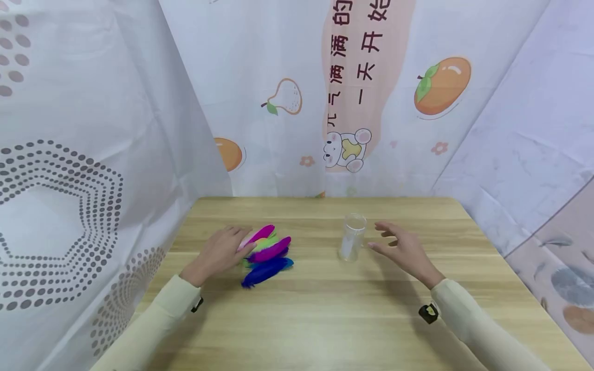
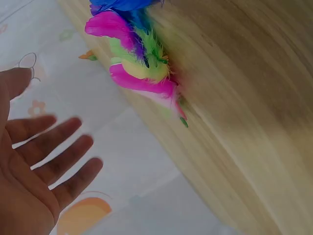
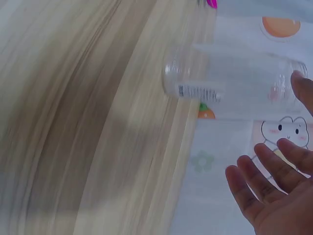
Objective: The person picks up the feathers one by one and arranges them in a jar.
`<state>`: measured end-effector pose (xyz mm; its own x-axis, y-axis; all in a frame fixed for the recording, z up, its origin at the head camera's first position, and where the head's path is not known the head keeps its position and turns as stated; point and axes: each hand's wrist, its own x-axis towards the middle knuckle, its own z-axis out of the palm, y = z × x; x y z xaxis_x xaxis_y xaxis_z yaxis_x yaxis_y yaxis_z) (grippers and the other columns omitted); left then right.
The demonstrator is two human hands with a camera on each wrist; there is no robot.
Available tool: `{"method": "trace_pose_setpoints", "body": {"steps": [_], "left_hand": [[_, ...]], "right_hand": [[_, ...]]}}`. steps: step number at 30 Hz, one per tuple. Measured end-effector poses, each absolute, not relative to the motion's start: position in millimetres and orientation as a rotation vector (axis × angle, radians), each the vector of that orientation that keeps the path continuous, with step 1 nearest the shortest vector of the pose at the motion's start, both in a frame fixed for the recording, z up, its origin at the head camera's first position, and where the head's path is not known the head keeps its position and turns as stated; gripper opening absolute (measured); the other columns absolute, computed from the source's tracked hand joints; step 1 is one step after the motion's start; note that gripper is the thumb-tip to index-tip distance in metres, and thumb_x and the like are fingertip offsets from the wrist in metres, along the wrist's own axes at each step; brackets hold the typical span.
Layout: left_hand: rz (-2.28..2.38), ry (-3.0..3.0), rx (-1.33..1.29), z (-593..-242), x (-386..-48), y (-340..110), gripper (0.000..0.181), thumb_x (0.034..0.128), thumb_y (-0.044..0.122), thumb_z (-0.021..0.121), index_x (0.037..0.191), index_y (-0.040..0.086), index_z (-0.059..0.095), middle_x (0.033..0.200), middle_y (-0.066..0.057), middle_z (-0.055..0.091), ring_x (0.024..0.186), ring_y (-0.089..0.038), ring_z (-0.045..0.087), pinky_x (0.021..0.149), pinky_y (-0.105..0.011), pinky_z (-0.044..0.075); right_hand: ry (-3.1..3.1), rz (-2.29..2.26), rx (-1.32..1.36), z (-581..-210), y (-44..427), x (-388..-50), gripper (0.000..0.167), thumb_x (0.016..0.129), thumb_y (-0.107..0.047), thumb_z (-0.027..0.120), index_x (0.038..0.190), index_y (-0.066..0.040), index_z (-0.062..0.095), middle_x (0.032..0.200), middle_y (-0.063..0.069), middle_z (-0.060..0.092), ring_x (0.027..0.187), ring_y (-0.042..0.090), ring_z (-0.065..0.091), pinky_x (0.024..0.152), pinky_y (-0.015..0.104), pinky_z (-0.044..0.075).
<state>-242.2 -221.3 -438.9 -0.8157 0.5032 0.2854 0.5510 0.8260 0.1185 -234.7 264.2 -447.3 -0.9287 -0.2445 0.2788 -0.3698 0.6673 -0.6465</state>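
Several coloured feathers (image 1: 270, 252) lie in a pile on the left half of the wooden table, pink, green, yellow and blue; the left wrist view shows the feathers (image 2: 139, 81) too. At the pile's left side is my left hand (image 1: 224, 251), its fingers spread in the left wrist view (image 2: 46, 161), holding nothing. A clear, upright jar (image 1: 352, 238) stands right of the feathers, with a barcode label visible on the jar (image 3: 234, 81) in the right wrist view. Just right of it my right hand (image 1: 406, 253) is held with fingers apart, gripping nothing.
The wooden table (image 1: 297, 319) ends at a printed curtain (image 1: 287, 51) behind it. More patterned cloth (image 1: 83, 129) hangs on the left, and pale cloth (image 1: 524, 154) on the right.
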Motion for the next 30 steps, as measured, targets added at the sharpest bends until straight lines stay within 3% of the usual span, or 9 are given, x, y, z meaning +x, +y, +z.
{"method": "trace_pose_setpoints", "body": {"steps": [4, 9, 19, 30], "left_hand": [[-0.398, -2.806, -0.776, -446.6, -242.9, -224.6, 0.03, 0.1016, 0.029, 0.067, 0.113, 0.003, 0.076, 0.108, -0.01, 0.075, 0.1, -0.029, 0.068, 0.086, -0.047, 0.057], [-0.465, -2.881, -0.714, -458.9, -242.2, -229.8, 0.019, 0.0987, 0.025, 0.07, 0.103, 0.008, 0.077, 0.099, -0.003, 0.075, 0.094, -0.025, 0.068, 0.082, -0.045, 0.058], [-0.573, -2.935, -0.644, -469.6, -248.3, -237.5, 0.01, 0.0979, 0.021, 0.071, 0.099, 0.014, 0.077, 0.094, 0.004, 0.071, 0.085, -0.014, 0.065, 0.074, -0.038, 0.057], [-0.578, -2.971, -0.664, -475.4, -253.5, -233.6, 0.01, 0.0959, 0.019, 0.074, 0.1, 0.011, 0.078, 0.089, 0.005, 0.07, 0.078, -0.009, 0.062, 0.071, -0.034, 0.055]], "right_hand": [[-2.692, 1.182, 0.501, -451.6, 252.7, -238.7, 0.067, 0.091, -0.04, 0.079, 0.144, -0.007, 0.056, 0.138, 0.016, 0.062, 0.119, 0.035, 0.062, 0.089, 0.053, 0.056], [-2.677, 1.313, 0.467, -454.8, 243.1, -241.9, 0.069, 0.089, -0.04, 0.082, 0.144, -0.007, 0.055, 0.14, 0.015, 0.06, 0.12, 0.035, 0.06, 0.089, 0.05, 0.056], [-2.662, 1.413, 0.426, -449.3, 231.9, -252.4, 0.078, 0.09, -0.042, 0.08, 0.151, -0.007, 0.047, 0.144, 0.012, 0.056, 0.121, 0.031, 0.058, 0.093, 0.048, 0.054], [-2.661, 1.351, 0.42, -450.8, 222.5, -254.8, 0.069, 0.095, -0.044, 0.074, 0.149, -0.01, 0.05, 0.135, 0.011, 0.061, 0.117, 0.027, 0.058, 0.091, 0.046, 0.055]]}}
